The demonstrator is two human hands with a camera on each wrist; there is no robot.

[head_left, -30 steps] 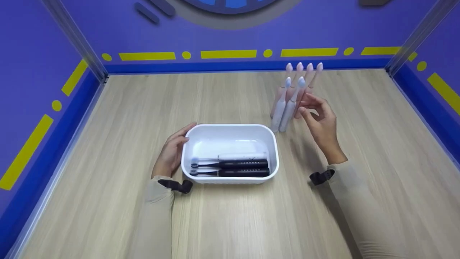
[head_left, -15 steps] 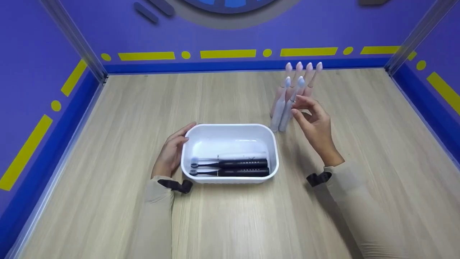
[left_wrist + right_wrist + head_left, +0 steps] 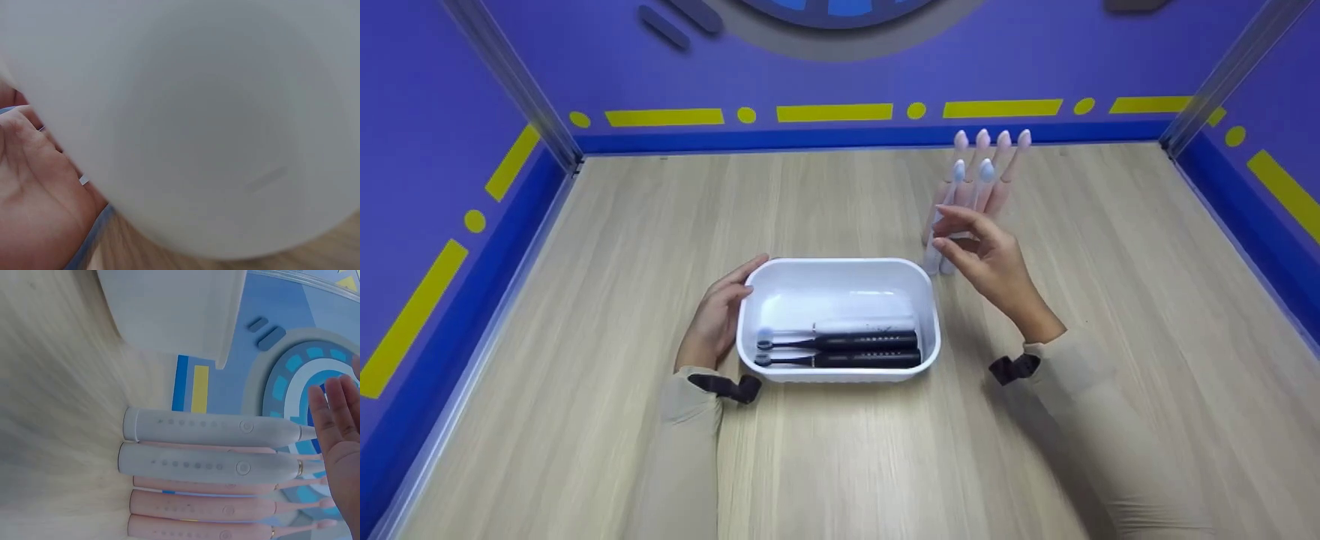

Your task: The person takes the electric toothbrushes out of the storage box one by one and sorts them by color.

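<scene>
My left hand (image 3: 714, 321) holds the left side of a white plastic bin (image 3: 840, 379), its thumb at the rim. Inside the bin lie a white electric toothbrush (image 3: 859, 325) and two black ones (image 3: 870, 360), side by side along the near wall. Two more white electric toothbrushes (image 3: 208, 461) stand upright just right of the bin, and several pink ones (image 3: 997, 198) stand behind them. My right hand (image 3: 994, 262) hovers at the white pair with thumb and fingers apart, overlapping their handles in the head view. In the right wrist view its fingers (image 3: 337, 402) are extended near the brush necks.
Everything is on a wood-grain table (image 3: 825, 465). Blue-purple panels (image 3: 825, 82) with yellow marks close it in at the back and both sides. Small black cameras (image 3: 1012, 369) are strapped at both wrists.
My right hand has moved left, from beside the pink toothbrushes to in front of the white pair. The left hand, the bin and the toothbrushes have stayed in place.
</scene>
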